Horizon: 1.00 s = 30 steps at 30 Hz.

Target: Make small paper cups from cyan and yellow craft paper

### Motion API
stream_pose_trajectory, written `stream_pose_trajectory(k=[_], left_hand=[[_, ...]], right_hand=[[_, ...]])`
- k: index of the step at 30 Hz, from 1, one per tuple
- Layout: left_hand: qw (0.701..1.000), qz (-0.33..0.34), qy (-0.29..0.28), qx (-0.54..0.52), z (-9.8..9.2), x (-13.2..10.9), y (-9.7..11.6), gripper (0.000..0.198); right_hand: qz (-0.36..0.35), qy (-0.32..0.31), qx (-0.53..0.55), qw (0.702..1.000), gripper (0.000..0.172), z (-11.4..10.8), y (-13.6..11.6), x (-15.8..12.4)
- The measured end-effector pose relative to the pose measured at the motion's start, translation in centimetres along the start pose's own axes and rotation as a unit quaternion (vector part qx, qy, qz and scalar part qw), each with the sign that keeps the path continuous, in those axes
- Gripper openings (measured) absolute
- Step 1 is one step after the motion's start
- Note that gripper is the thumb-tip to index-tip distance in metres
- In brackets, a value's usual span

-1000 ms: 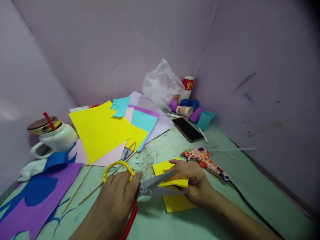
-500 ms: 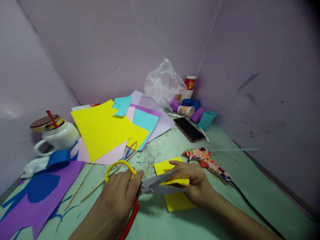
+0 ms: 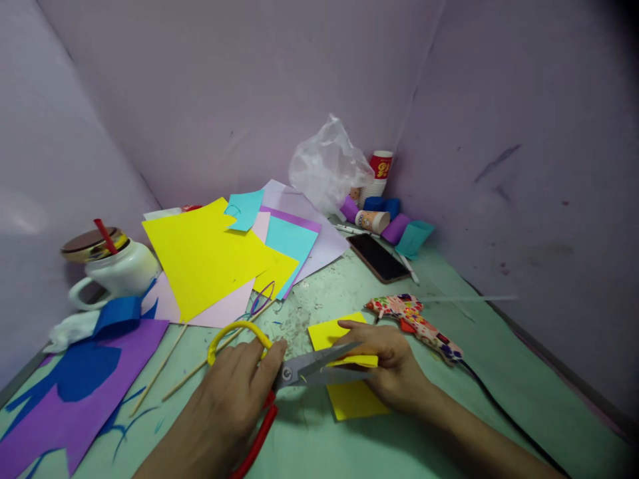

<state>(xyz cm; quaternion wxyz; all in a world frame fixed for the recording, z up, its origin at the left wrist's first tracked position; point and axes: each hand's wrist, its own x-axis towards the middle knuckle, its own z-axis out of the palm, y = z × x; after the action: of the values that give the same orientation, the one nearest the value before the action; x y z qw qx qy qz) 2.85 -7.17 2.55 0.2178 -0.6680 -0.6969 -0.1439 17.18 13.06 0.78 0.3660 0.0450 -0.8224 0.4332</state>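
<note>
My left hand [image 3: 234, 392] is closed around the handles of a pair of scissors [image 3: 299, 369], one handle yellow and one red. Their blades point right and stand parted around a folded yellow sheet of paper [image 3: 349, 402]. That sheet is pinched in my right hand [image 3: 389, 356], its folded edge facing the blades and its other parts spreading above and below them. My right fingertips are close to the upper blade; some fingers are hidden behind the paper.
A floral glue gun [image 3: 419, 322] with a black cord lies to the right, near a phone [image 3: 378, 257]. Behind are coloured sheets [image 3: 210, 259], a plastic bag [image 3: 327, 166] and paper cups [image 3: 380, 169]. At left are a white mug [image 3: 122, 269], purple paper [image 3: 74, 426] and wooden sticks [image 3: 158, 369].
The scissor blades are spread slightly wider than before. Both hands and the yellow paper have stayed in nearly the same place.
</note>
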Motion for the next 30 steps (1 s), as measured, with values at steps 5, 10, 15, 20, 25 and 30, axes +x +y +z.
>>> stream_pose_trajectory(k=[5,10,15,20,25,30], left_hand=[[1.000,-0.003,-0.001,-0.014,-0.2,0.1,0.0,0.040],[0.999,0.029,0.002,-0.017,-0.1,-0.2,-0.7,0.040],[0.999,0.047,0.001,-0.018,0.1,-0.4,-1.1,0.044],[0.998,0.051,-0.004,-0.036,0.0,-0.3,-1.0,0.046],[0.998,0.047,-0.010,-0.044,-0.4,-0.1,-1.1,0.043],[0.996,0.045,0.010,-0.072,-0.3,0.0,-0.5,0.040]], right_hand=[[-0.009,-0.006,-0.013,1.000,0.018,0.0,0.0,0.0],[-0.003,-0.009,-0.019,1.000,0.019,0.0,0.0,0.0],[0.003,-0.013,-0.016,1.000,0.016,-0.1,-0.1,0.0],[0.026,-0.026,-0.004,0.999,0.014,0.0,-0.4,0.2],[0.051,-0.018,0.014,0.998,0.012,0.0,-0.4,0.1],[0.115,-0.039,0.057,0.991,0.014,0.2,-0.7,0.2]])
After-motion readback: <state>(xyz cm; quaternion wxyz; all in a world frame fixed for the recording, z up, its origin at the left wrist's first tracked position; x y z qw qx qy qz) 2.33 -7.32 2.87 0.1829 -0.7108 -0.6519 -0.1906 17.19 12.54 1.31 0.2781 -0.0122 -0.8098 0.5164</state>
